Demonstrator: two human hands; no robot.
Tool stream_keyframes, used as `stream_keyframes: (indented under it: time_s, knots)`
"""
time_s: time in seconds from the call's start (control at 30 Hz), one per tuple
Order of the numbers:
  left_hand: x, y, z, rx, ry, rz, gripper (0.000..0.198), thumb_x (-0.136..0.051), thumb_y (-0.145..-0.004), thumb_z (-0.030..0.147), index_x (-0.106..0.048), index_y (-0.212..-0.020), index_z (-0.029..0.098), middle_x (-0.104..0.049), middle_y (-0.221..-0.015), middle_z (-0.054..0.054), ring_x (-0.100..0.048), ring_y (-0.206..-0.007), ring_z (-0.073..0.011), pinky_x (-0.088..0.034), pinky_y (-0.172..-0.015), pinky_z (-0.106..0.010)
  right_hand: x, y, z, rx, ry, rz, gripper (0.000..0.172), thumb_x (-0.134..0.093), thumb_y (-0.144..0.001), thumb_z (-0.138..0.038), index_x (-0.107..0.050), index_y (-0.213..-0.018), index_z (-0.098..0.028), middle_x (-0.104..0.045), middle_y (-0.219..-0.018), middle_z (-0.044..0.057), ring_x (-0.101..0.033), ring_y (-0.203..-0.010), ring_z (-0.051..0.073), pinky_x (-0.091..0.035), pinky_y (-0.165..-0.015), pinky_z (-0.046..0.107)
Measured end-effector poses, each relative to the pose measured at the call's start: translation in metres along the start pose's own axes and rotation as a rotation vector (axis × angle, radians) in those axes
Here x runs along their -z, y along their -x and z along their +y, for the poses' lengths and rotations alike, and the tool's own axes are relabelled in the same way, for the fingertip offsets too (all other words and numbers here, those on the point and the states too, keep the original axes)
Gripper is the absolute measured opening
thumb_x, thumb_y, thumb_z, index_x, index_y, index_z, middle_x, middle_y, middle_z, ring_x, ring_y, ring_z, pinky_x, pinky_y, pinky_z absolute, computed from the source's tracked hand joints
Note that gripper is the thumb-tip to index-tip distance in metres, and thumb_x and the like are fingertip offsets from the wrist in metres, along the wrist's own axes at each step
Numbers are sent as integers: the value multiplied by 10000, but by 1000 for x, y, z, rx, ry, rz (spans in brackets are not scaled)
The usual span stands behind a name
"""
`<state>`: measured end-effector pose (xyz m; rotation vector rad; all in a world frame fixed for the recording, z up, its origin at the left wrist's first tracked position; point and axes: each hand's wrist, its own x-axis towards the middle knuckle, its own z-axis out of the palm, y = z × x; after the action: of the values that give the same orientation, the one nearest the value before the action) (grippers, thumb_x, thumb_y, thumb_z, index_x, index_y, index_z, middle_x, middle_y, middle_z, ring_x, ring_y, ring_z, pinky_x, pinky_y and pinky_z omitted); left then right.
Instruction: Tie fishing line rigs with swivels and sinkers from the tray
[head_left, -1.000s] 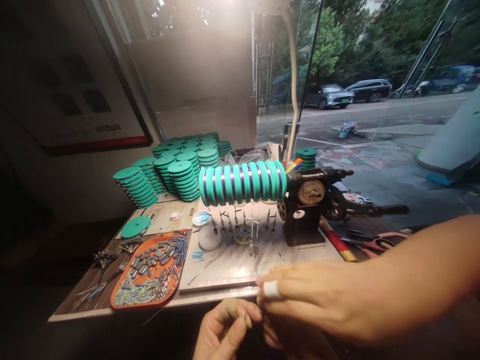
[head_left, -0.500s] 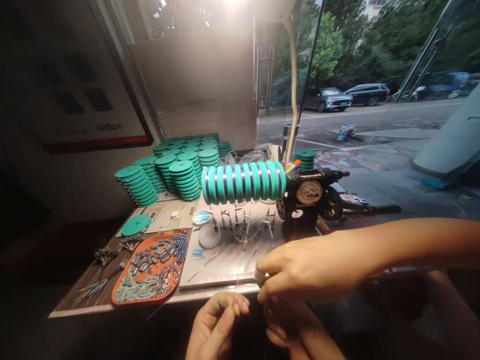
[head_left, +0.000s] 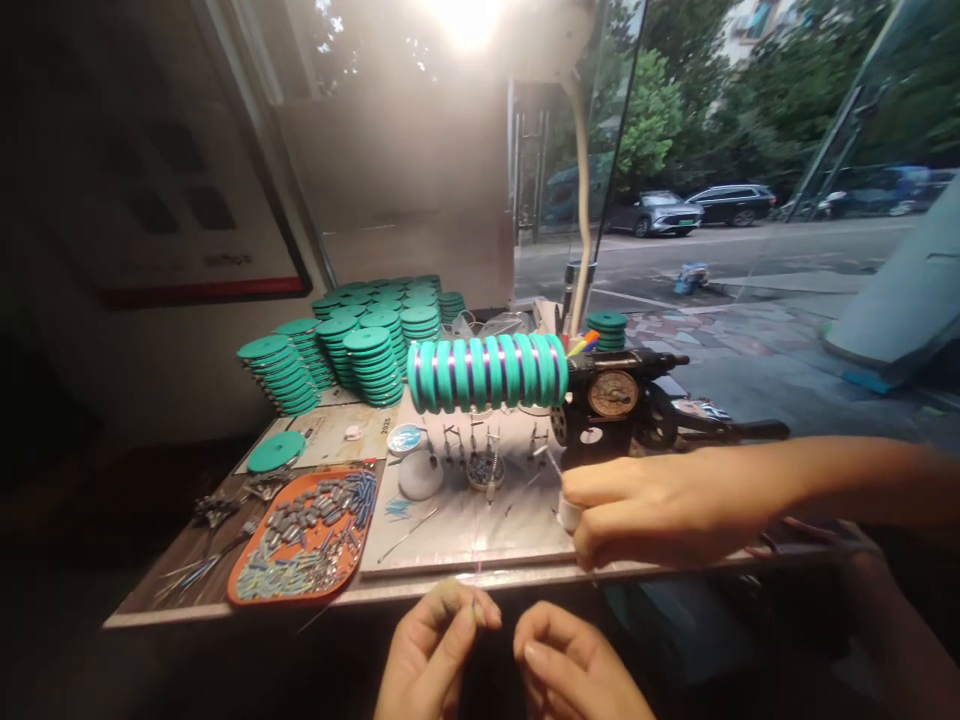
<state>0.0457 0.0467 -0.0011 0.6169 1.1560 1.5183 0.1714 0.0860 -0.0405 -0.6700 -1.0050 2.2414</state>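
Note:
Below the table's front edge, my left hand (head_left: 439,645) pinches thumb against forefinger. A thin pinkish line (head_left: 478,568) runs up from that hand over the edge toward the row of turquoise line spools (head_left: 487,374) on a dark hand-cranked winder (head_left: 615,395). A tiny dark bit shows between the fingertips, too small to name. Beside it, apart by a small gap, my right hand (head_left: 577,660) has its fingers curled and thumb pressed in; what they hold, if anything, is hidden. Above my right hand, another person's hand (head_left: 645,510) grips a small white round object (head_left: 568,512) over the board.
An orange tray (head_left: 234,590) of grey weights and small tubes lies at left. Stacked turquoise spools (head_left: 367,365) stand behind it. On the pale board (head_left: 450,540) are a white round lid (head_left: 420,476), a dish of small metal parts (head_left: 486,470) and upright wire pieces.
The other person's hand has moved right and slightly up with the white object, away from my right hand, which now shows fully. My left hand stays nearly still, pinching.

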Motion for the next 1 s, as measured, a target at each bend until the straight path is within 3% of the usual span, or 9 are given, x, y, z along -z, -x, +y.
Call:
stream_keyframes:
  time_s: [0.1,0.2,0.43,0.67,0.87,1.0]
  knots:
    - [3,2,-6,46,89,-64,219,-698,-684,328,-629,-641,124,-565,-641,-17,-504,-634,-112,-390,-635,-205,-4,-2,-10,78,140,64,383,-680,-668,-510,-556,-720,-150,-349,-473,-79,-271,-410,19,-174,-408,156]
    - [5,3,-11,142,280,-148,205,-684,-706,307,-613,-634,128,-566,-593,-15,-502,-567,-96,-377,-595,-203,-13,-10,-24,136,199,25,358,-690,-661,-490,-612,-745,-150,-452,-537,-42,-296,-426,21,-187,-403,155]
    - [9,6,-16,212,439,-208,201,-704,-696,278,-613,-620,115,-597,-612,-34,-562,-633,-105,-392,-632,-194,-15,-23,-15,35,176,2,352,-715,-647,-458,-633,-786,-146,-511,-535,-37,-270,-392,-1,-177,-386,136]
    - [10,8,-17,173,430,-167,205,-712,-680,269,-614,-597,109,-592,-583,-35,-543,-577,-98,-385,-587,-189,-15,-23,-15,44,232,1,328,-712,-657,-443,-621,-736,-138,-522,-518,-34,-293,-411,7,-195,-400,136]
    - [8,9,-18,138,389,-54,244,-746,-629,271,-584,-543,111,-554,-517,-6,-490,-502,-81,-353,-534,-184,-18,-24,-13,109,265,35,270,-699,-689,-400,-609,-704,-146,-537,-552,-32,-340,-458,24,-223,-426,142]
    - [9,9,-23,126,311,-33,257,-743,-631,315,-598,-555,118,-562,-545,-11,-481,-536,-88,-342,-556,-197,-15,-24,-10,22,164,-2,299,-708,-678,-412,-578,-695,-144,-514,-554,-35,-398,-499,41,-271,-470,141]
